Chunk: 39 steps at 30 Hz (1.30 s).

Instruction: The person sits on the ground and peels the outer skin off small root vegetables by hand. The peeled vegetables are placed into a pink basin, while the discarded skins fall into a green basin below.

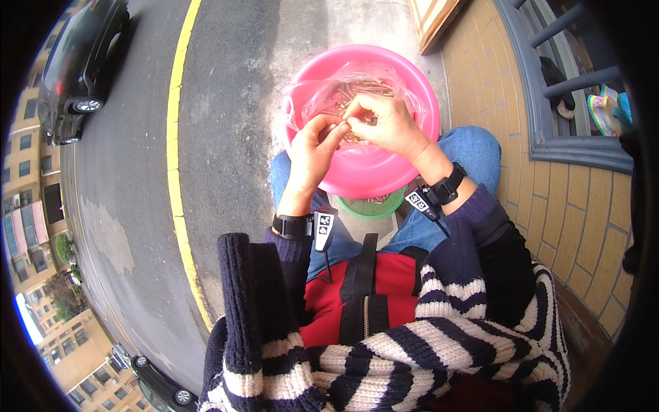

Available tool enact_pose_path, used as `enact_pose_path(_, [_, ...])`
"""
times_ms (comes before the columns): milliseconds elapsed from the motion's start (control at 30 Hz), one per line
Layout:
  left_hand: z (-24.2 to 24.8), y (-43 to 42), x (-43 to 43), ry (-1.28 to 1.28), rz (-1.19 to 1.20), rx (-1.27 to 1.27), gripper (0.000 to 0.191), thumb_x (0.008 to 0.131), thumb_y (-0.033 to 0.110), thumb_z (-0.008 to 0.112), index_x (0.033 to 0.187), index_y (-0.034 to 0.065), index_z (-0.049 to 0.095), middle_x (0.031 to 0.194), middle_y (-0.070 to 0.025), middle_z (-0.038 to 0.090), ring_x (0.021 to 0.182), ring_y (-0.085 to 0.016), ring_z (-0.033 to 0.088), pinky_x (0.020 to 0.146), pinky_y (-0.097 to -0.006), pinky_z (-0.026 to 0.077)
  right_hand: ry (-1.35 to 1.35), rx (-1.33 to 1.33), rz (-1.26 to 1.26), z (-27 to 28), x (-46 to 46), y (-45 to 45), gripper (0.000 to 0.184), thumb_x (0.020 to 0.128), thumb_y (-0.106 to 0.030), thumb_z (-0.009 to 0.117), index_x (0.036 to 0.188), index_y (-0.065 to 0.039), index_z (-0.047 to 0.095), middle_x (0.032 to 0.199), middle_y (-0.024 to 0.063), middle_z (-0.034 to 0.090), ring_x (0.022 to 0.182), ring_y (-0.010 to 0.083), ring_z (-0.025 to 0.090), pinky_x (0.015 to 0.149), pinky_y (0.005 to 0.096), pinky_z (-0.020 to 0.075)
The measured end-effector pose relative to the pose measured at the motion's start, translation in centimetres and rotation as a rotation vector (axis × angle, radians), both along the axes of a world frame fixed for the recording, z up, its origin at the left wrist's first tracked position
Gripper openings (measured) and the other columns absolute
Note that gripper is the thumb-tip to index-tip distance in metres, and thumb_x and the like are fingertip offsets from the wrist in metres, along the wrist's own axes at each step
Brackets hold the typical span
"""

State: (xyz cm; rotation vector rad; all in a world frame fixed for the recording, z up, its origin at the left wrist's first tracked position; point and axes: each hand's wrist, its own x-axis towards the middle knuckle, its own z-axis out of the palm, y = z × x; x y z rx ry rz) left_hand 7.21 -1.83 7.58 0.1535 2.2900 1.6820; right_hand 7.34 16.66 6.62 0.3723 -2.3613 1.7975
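Note:
Both hands are above a pink plastic basin (376,175) at my knees. My left hand (314,149) and my right hand (383,123) meet at the fingertips, pinching something tiny between them, too small to name. A clear plastic bag (322,98) lines the basin. In it lie thin brownish stalk-like pieces (360,88) with small pale bits among them. Beneath the basin's near edge shows a green basket (368,207) with similar pieces inside. Each wrist wears a black strap with a small device.
A tan brick wall (556,206) with a barred window (582,149) rises at the right. A wooden board (435,26) leans beyond the basin. On the left is an asphalt road with a yellow line (174,129) and a dark parked car (77,67).

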Motion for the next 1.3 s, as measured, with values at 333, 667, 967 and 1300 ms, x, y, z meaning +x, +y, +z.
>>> enact_pose_path(333, [1.3,0.6,0.4,0.796,-0.117,-0.561,0.012,0.086,0.008,0.069,0.098,0.0071,0.068,0.084,-0.0113,0.065,0.078,-0.031,0.066,0.068,-0.0376,0.052,-0.359,-0.347,0.021,-2.9,0.3,-1.1,0.008,0.085,-0.008,0.07,0.086,-0.002,0.065,0.075,0.0061,0.069,0.067,0.0127,0.066,0.062,0.0283,0.0532])
enact_pose_path(667, [1.4,0.2,1.0,0.697,0.007,-0.27,0.012,0.09,0.007,0.067,0.102,0.0054,0.069,0.09,-0.009,0.069,0.082,-0.023,0.066,0.076,-0.0312,0.052,-0.757,-1.108,0.244,-3.4,0.9,-2.1,0.017,0.095,-0.021,0.062,0.09,-0.005,0.065,0.081,0.0045,0.066,0.07,0.0138,0.064,0.067,0.026,0.0533])
enact_pose_path(967, [5.8,-4.9,0.8,0.075,0.077,0.319,0.021,0.102,0.018,0.056,0.115,0.0042,0.066,0.098,-0.0046,0.071,0.083,-0.009,0.065,0.072,-0.0218,0.049,-0.481,-0.367,-0.236,-2.4,0.0,1.4,0.014,0.095,-0.019,0.064,0.092,-0.005,0.065,0.077,0.0028,0.067,0.065,0.0127,0.064,0.06,0.0256,0.0523])
enact_pose_path(1300, [-3.3,-5.2,9.6,-0.305,-0.858,-0.283,0.019,0.09,0.008,0.063,0.107,0.0055,0.069,0.085,-0.0022,0.069,0.071,-0.01,0.065,0.067,-0.0272,0.054,-0.025,0.504,-0.311,-1.2,0.8,1.4,0.017,0.083,-0.026,0.068,0.086,-0.009,0.069,0.078,0.011,0.071,0.076,0.0281,0.071,0.071,0.0392,0.055])
